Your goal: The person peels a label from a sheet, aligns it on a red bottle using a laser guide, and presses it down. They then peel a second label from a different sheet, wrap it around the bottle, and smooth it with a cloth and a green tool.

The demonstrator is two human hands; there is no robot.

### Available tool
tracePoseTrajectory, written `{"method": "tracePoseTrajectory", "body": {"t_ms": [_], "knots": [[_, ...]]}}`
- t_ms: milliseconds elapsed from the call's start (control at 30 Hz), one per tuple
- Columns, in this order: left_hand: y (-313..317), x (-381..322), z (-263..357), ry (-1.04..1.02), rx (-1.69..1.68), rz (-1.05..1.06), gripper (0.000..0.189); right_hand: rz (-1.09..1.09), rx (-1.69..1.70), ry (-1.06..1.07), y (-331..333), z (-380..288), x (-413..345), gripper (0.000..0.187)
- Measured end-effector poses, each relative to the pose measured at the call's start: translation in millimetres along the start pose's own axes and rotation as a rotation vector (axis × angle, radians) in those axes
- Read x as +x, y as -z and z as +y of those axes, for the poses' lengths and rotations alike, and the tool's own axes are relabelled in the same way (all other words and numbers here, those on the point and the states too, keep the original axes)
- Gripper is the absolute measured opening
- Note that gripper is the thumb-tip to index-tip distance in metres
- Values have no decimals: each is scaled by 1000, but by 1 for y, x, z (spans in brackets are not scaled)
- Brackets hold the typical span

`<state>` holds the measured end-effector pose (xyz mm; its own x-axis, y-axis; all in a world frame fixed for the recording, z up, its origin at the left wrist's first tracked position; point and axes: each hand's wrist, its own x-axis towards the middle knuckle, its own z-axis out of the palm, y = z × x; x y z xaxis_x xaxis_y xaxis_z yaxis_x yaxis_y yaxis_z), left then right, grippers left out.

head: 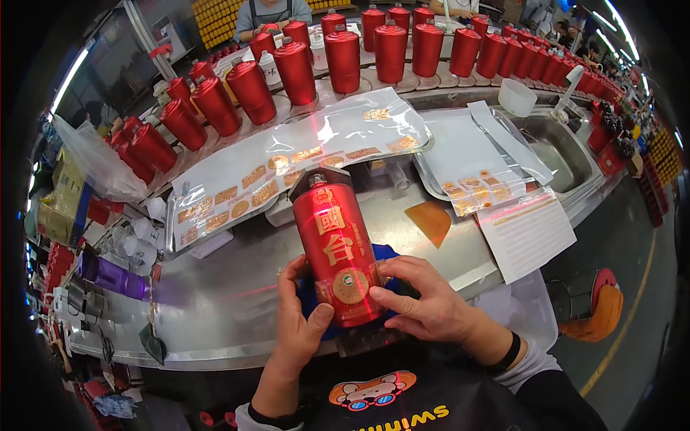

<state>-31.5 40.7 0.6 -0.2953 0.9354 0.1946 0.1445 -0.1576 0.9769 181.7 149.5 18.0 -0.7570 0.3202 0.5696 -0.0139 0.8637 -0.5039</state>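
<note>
A red bottle point(345, 253) with gold characters and a round gold emblem lies tilted on a blue support at the steel table's near edge, its neck pointing away. My left hand point(302, 315) rests against its left side, the thumb near the lower body. My right hand point(423, 301) touches the lower right side with its fingertips, by a gold decal on the bottle. Red laser lines cross the bottle. Beyond it lies a tray point(168, 229) with a clear sheet of gold decals point(240, 207). At the right, another tray point(426, 180) holds a smaller decal sheet point(477, 191).
Red bottles point(342, 59) stand on a curved conveyor point(366, 81) at the back. An amber scraper-like piece point(429, 222) lies on the steel table point(215, 301). A sink point(560, 156) and printed paper point(528, 231) are at the right, a purple bottle point(116, 276) at the left. Co-workers sit beyond.
</note>
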Motion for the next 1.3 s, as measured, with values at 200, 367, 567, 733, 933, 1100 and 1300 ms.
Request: {"method": "tracePoseTrajectory", "body": {"t_ms": [200,367,567,733,933,1100,1300], "knots": [[-5,-1,0,34,-37,-2,91,10,-33,7,-4,6,-6,66],[-1,-2,-3,25,-23,-22,96,28,-38,15,-4,4,-7,65],[-6,-1,10,78,-80,-37,97,46,-28,22,-4,7,-11,59],[-4,-2,8,74,-63,-38,97,57,-13,64,0,8,-13,53],[-5,-2,7,62,-62,-23,97,56,0,57,-4,5,-6,51],[-2,-2,0,65,-52,-13,99,84,31,89,-2,7,-6,52],[11,-13,-9,-109,375,-131,106,87,18,39,-8,5,-1,59]]}}
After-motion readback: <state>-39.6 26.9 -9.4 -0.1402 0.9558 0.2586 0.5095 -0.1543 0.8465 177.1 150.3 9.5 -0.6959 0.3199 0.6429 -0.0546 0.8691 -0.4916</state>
